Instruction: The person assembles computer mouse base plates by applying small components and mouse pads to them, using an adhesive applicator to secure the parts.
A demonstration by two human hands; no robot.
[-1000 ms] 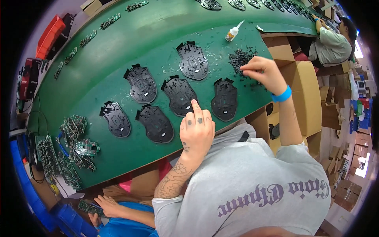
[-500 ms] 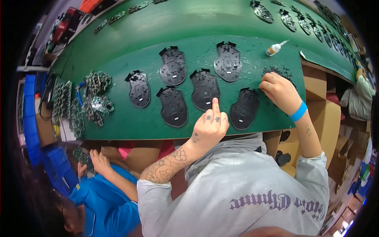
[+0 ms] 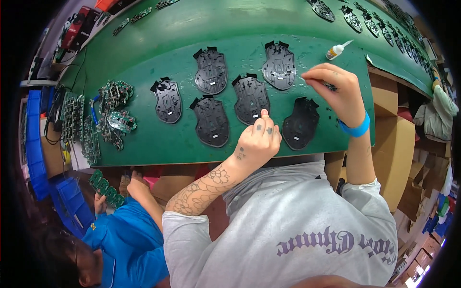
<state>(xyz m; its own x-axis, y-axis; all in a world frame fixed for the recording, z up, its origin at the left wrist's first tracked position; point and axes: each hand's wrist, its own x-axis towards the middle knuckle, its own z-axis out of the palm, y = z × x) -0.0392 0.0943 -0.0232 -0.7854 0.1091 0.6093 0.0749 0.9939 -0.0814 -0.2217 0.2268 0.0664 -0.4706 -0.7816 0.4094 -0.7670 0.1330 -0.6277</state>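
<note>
Several black mouse base shells lie flat on the green workbench, each with small dark pieces at its far end. My left hand [image 3: 259,144] has its index finger stretched onto the near right edge of the middle shell [image 3: 251,102]. Its other fingers are curled under, and whatever they hold is hidden. Raised above the bench at the right, my right hand [image 3: 338,91] pinches its fingertips together. What sits in the pinch is too small to make out. Beneath that hand, partly covered, lie small black parts [image 3: 330,87]. The rightmost shell [image 3: 301,126] rests between my hands.
A white dropper bottle [image 3: 334,52] stands beyond my right hand. Stacked green circuit boards [image 3: 115,122] fill the bench's left end. More assembled shells [image 3: 352,19] line the far right. At the left, a blue-sleeved co-worker [image 3: 127,240] holds a green board panel [image 3: 106,188]. Cardboard boxes [image 3: 389,158] stand at the right.
My right hand has lifted away from the small black parts, moving left and farther over the bench. The left hand keeps its finger at the middle shell. The co-worker's board panel shows more fully.
</note>
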